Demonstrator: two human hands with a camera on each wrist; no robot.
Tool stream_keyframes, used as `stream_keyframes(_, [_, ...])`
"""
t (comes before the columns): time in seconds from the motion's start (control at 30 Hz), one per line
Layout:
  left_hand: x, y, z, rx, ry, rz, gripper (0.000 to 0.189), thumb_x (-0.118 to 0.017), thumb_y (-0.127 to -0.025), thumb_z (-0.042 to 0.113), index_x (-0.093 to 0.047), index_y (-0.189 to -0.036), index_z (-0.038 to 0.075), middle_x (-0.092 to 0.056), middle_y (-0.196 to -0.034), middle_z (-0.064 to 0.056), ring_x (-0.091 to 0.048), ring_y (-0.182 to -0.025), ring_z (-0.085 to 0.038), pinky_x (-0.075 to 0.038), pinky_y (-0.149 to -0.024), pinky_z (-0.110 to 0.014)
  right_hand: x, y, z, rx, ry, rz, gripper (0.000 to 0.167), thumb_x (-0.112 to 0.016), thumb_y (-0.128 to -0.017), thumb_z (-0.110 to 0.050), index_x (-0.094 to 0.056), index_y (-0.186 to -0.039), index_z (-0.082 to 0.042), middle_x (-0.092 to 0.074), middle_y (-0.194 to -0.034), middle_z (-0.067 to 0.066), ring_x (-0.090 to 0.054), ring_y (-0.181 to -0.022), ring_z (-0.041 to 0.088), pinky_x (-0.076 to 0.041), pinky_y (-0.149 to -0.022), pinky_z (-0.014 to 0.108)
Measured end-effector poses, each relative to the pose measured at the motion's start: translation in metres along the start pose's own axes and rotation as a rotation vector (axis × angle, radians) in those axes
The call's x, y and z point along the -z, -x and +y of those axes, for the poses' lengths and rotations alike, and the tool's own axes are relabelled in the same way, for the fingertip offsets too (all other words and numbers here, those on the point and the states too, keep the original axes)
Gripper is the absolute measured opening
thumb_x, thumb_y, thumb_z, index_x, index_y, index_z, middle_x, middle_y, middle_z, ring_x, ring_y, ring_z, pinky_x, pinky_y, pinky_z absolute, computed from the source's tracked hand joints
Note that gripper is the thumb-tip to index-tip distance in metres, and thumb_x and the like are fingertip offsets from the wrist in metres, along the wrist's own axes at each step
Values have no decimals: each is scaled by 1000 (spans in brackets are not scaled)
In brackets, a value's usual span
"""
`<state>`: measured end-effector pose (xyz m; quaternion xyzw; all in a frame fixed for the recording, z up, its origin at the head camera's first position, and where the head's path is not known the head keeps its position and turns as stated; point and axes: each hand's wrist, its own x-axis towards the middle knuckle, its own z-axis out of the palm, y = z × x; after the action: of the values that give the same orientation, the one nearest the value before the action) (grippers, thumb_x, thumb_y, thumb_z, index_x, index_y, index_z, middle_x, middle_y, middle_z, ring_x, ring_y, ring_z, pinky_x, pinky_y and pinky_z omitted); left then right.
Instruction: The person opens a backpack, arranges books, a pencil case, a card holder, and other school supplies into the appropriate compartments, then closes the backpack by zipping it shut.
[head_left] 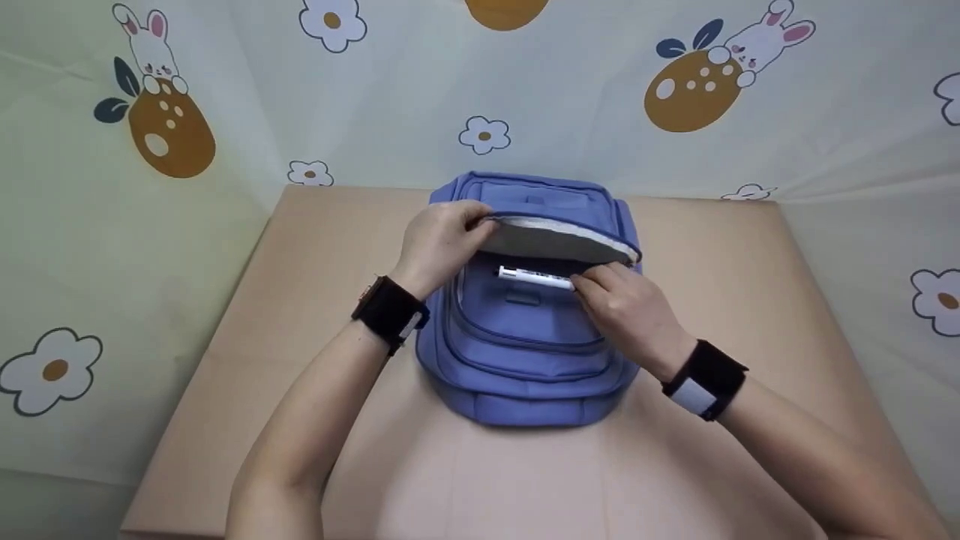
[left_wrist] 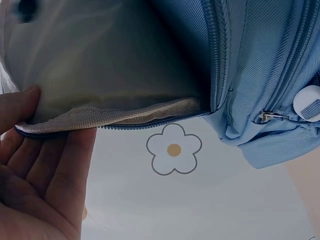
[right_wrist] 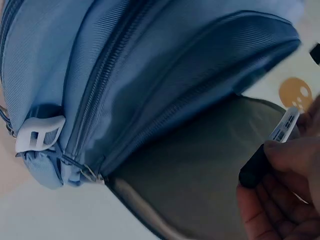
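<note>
A blue backpack (head_left: 525, 360) lies on the table with its front pocket unzipped and the grey-lined flap (head_left: 559, 241) raised. My left hand (head_left: 442, 244) pinches the edge of this flap near its left end, thumb on the lining (left_wrist: 115, 55) and fingers beneath in the left wrist view. In my right hand (head_left: 630, 311) is a white marker (head_left: 534, 277) with a black cap, held by the capped end. The marker lies crosswise in front of the pocket's opening, its white end pointing left. In the right wrist view the black cap (right_wrist: 254, 167) sits between thumb and fingers.
Under the backpack is a light brown tabletop (head_left: 337, 420). Behind and at both sides hangs a pale cloth (head_left: 405, 82) printed with rabbits, orange fruit and flowers. A white buckle (right_wrist: 40, 134) and zipper pulls (right_wrist: 95, 175) sit at the backpack's side.
</note>
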<state>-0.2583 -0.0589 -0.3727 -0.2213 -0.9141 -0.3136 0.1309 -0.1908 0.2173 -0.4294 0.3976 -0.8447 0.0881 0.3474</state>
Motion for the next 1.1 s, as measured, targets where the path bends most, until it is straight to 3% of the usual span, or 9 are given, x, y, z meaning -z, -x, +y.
stream_keyframes(0.2, [-1,0,0,-5,-3,3,22,-72,-97,24,-78,-114,11,-76,-109,-3,-72,-94,-18,-56,-80,-33,-25,-10,-1,20,77,-102,13,-59,-95,4,-70,-100,6,-66,-92,16,-63,-82,32,-56,-72,44])
stream_keyframes(0.6, [0,0,2,-28,4,22,20,-71,-97,25,-79,-112,13,-77,-106,0,-71,-91,-16,-55,-75,-34,-42,-16,3,-52,48,-187,10,-60,-98,-3,-68,-97,3,-62,-89,15,-61,-82,33,-53,-72,48])
stream_keyframes(0.97, [0,1,-2,-31,14,19,21,-72,-97,26,-79,-112,14,-77,-107,0,-71,-91,-15,-54,-75,-34,-50,-13,3,-98,7,-209,7,-63,-97,-1,-68,-99,3,-62,-90,15,-62,-83,33,-54,-71,48])
stream_keyframes(1.1, [-1,3,-3,-32,16,21,20,-72,-97,25,-79,-112,14,-77,-106,0,-70,-87,-14,-54,-73,-33,-43,-13,-1,-96,-29,-145,14,-69,-94,-4,-70,-106,4,-64,-94,15,-63,-86,32,-55,-76,48])
